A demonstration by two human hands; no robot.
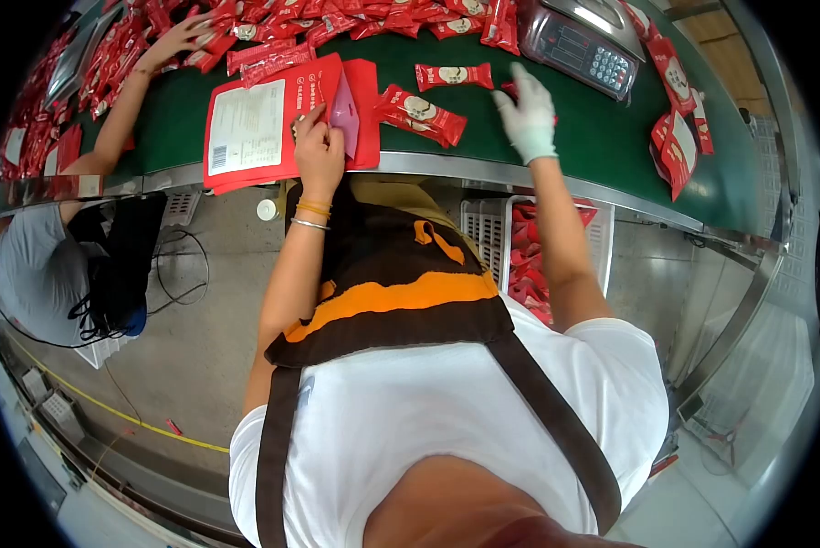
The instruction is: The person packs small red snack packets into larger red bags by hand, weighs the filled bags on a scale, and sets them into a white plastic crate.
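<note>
My bare left hand (319,153) is closed on the edge of a flat red pouch (355,87), whose mouth gapes and shows a pink inside. This pouch lies on a stack of red pouches with a white label panel (246,132). My right hand (528,114), in a white glove, is over a small red packet (510,89) with fingers bent around it; most of that packet is hidden under the hand. Two more red packets, one farther back (453,76) and one nearer (421,115), lie on the green surface between my hands.
A digital scale (579,55) stands at the back right, with filled red pouches (675,151) beyond it. Red packets (373,18) heap along the back. Another person's arm (122,114) reaches in at left. A white crate (602,242) of red pouches sits below the metal table edge (428,164).
</note>
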